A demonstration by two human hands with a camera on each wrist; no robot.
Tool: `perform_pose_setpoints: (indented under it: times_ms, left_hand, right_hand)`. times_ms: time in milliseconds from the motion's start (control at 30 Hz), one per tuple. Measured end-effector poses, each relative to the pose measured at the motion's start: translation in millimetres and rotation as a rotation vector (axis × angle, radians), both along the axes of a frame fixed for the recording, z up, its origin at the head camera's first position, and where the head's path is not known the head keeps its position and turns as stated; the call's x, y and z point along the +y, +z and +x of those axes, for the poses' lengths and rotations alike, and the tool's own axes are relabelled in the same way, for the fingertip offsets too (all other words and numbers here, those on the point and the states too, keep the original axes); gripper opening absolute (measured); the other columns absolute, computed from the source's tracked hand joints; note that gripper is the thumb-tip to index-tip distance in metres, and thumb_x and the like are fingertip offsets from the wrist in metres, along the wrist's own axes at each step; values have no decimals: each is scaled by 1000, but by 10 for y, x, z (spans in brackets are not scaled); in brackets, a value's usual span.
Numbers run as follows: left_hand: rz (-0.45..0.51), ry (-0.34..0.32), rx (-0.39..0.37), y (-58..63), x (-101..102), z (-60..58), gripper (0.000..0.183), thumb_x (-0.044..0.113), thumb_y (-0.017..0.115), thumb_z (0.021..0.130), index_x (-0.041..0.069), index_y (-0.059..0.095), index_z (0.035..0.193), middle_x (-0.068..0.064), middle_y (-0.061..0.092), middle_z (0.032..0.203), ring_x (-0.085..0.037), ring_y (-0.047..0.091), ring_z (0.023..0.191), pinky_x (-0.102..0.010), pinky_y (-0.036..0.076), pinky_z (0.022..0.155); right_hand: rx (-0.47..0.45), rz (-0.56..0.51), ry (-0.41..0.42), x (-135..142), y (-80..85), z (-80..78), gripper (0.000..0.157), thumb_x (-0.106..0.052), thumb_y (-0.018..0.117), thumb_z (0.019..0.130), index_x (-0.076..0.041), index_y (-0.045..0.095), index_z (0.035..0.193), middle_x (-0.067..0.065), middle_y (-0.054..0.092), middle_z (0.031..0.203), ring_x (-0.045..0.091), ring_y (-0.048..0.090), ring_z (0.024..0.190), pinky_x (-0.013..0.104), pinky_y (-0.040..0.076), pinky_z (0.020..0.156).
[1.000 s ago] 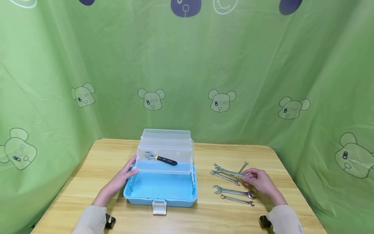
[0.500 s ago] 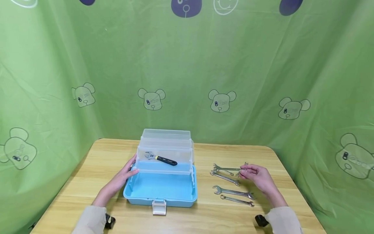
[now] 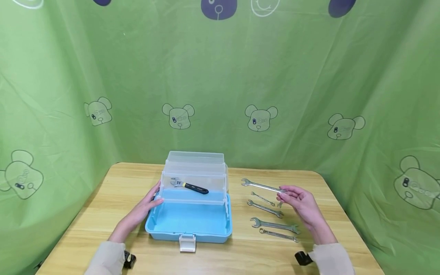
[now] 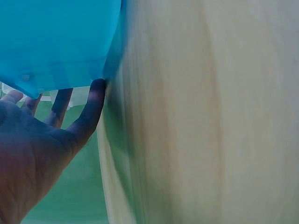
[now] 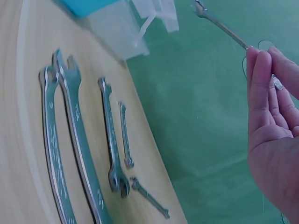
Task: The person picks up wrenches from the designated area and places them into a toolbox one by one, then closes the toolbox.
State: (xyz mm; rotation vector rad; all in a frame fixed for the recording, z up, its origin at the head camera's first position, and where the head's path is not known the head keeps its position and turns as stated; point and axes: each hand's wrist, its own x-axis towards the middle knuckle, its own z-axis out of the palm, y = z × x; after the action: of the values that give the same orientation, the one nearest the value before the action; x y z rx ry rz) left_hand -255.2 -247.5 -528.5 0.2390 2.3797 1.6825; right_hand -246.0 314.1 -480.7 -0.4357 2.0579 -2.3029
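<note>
My right hand [image 3: 300, 204] pinches one end of a silver open-end wrench [image 3: 262, 186] between thumb and fingertips. The wrench is raised above the table, its free jaw pointing left; the end in the hand is mostly covered. Against the left side of a blue toolbox [image 3: 189, 236] rests my left hand [image 3: 142, 210], its fingers fairly straight along the wall; the left wrist view shows the fingers touching the blue box [image 4: 56, 42]. The toolbox stands open with clear trays [image 3: 194, 196] unfolded. An adjustable wrench [image 3: 196, 188] with a black handle lies in the front tray.
Several silver wrenches lie on the table right of the toolbox, including a large open-end one [image 3: 275, 226], a smaller one [image 3: 278, 234] in front and a mid-sized one [image 3: 264, 209] behind. A white latch [image 3: 187, 243] hangs at the box front. Green curtain [image 3: 220, 76] surrounds the table.
My right hand has picked the open-end wrench up from among the others and lifted it, moving slightly left. The left hand and toolbox have stayed put.
</note>
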Motion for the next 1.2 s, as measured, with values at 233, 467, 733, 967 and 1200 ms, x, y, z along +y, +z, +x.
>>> perform_pose_setpoints:
  times_ms: [233,467,733,967,1200]
  left_hand:
    - [-4,-1,5,-20,3,-5,77,42,53,107,34,6,168,-16,3,175,-46,-1,159,-74,1,122]
    - [-16,0,-2,-15,10,-5,79,43,53,106,33,5,168,-16,2,175,-46,-2,159,-74,1,121]
    - [-21,6,-12,-4,14,-7,79,44,52,106,33,4,168,-17,1,175,-47,-2,159,-75,0,121]
    - [-28,10,-14,-14,7,-6,79,46,52,106,35,4,168,-17,2,175,-46,-2,159,-74,0,122]
    - [-28,11,-15,-6,11,-7,78,46,51,107,34,4,168,-17,2,175,-46,-2,159,-74,0,122]
  right_hand:
    - [44,-84,41,-157,55,8,28,12,59,97,1,70,120,3,79,99,13,77,91,24,62,83]
    - [9,-77,55,-350,41,-21,26,11,61,97,5,68,121,3,79,98,14,78,91,27,62,86]
    - [-44,11,13,-670,3,-132,35,4,69,95,16,59,126,1,78,95,12,77,88,28,63,85]
    - [-105,99,-10,-937,-51,-227,48,-2,73,94,20,54,132,-1,78,92,12,77,86,28,64,83]
    - [-149,132,-29,-1179,-46,-287,46,-1,75,92,15,58,132,4,78,95,13,77,87,31,63,87]
